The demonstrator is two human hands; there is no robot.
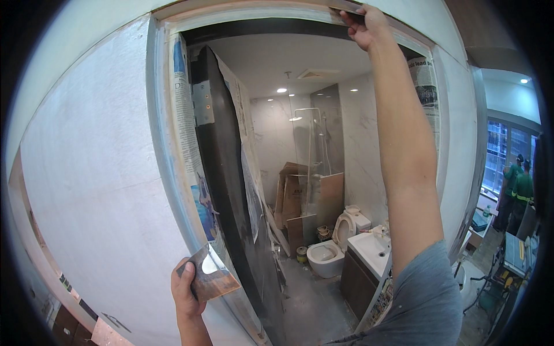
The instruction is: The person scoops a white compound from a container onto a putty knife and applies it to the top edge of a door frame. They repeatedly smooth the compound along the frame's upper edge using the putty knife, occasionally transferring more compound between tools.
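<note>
In the head view the person stands at a bathroom doorway. The right hand (pixel 365 24) is raised to the top of the door frame (pixel 254 12), its fingers curled together and pinching a thin flat blade (pixel 346 11) that lies against the underside of the frame's upper edge; only a short dark sliver of the blade shows past the fingertips. The right forearm runs straight down from there to a grey sleeve (pixel 424 300) at the lower edge.

The left hand (pixel 186 291) sits low, near the foot of the frame's left side. Its fingers are closed around the edge of a flat brown board (pixel 210 277), thumb on the near face, and a smear of pale filler lies on the board's upper surface. The board tilts up toward the frame and rests just beside the newspaper (pixel 186 144) that is taped along the left jamb.

A dark door (pixel 222 173) stands open inward behind the paper, with a metal hinge plate (pixel 203 102) near its top. More newspaper (pixel 426 86) covers the right jamb.

Through the opening a white toilet (pixel 330 254) stands on the floor, a white basin (pixel 370 249) on a dark cabinet is just to its right, and cardboard sheets (pixel 291 199) lean against the far wall. Far right, two people in green shirts (pixel 517 187) stand by a window, well apart from the doorway.
</note>
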